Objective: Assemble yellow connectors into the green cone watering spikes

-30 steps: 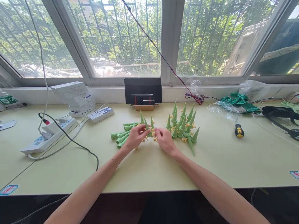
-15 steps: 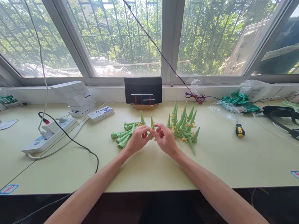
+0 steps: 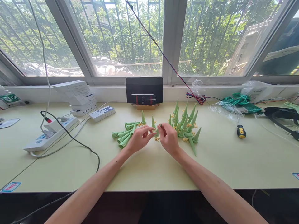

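Observation:
My left hand is over the middle of the table, its thumb and forefinger apart with a gap between the tips and nothing visible in it. Close beside it, my right hand is closed in a pinch, with a small dark greenish tip at its fingers; most of what it holds is hidden. Behind and between the hands stands a green cone-shaped spike, and a small yellow valve piece shows below. Several hollow green spikes lie left of my left hand. Several green spikes with yellow valves crowd to the right.
A tablet leans at the window, a phone before it on a stand. White boxes and a power strip with cables are at left. A screwdriver, plastic wrap and a black strap lie at right.
My hands, which met at the fingertips, have drawn slightly apart. My left finger and thumb have parted, and the right hand has turned a little. The whole view has shifted slightly.

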`<state>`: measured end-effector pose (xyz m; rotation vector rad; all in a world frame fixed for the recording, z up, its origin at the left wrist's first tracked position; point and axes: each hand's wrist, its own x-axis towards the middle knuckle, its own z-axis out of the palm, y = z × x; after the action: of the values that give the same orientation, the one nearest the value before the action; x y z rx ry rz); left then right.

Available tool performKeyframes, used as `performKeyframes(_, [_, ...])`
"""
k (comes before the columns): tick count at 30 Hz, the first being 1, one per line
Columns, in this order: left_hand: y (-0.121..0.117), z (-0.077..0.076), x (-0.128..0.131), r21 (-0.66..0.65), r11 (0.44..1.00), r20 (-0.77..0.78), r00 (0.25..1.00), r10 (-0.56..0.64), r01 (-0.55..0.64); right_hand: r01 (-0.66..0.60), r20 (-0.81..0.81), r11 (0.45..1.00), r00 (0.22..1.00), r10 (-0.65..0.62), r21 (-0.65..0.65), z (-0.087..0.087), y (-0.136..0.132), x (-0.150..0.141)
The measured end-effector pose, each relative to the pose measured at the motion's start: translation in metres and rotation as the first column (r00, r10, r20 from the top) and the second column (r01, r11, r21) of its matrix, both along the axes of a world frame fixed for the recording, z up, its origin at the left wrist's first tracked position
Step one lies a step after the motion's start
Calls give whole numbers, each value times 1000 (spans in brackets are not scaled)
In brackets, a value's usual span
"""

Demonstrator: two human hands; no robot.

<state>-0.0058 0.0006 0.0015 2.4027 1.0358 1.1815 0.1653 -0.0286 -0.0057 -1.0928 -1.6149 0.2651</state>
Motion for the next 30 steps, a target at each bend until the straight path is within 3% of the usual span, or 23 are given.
performKeyframes(3, [1,0,-1,-9,1000,15,1000,20,-20,130,17,986,991,-133,102,0,4,4])
performKeyframes(6, [1,0,0,-20,999,18,999,34,-34,173,58,976,981,-182,135,0,9,8])
performKeyframes(16, [2,0,1,11,999,-6,999,32,-32,128,238,992,963,-124,-4,-1,19,7])
performKeyframes(24, [1,1,1,14,1000,-19,1000,13,-13,24,85,988,996,-11,-151,3,17,6])
performKeyframes(30, [1,2,2,33,999,-18,1000,15,-14,34,92,976,996,-14,-216,-1,19,6])
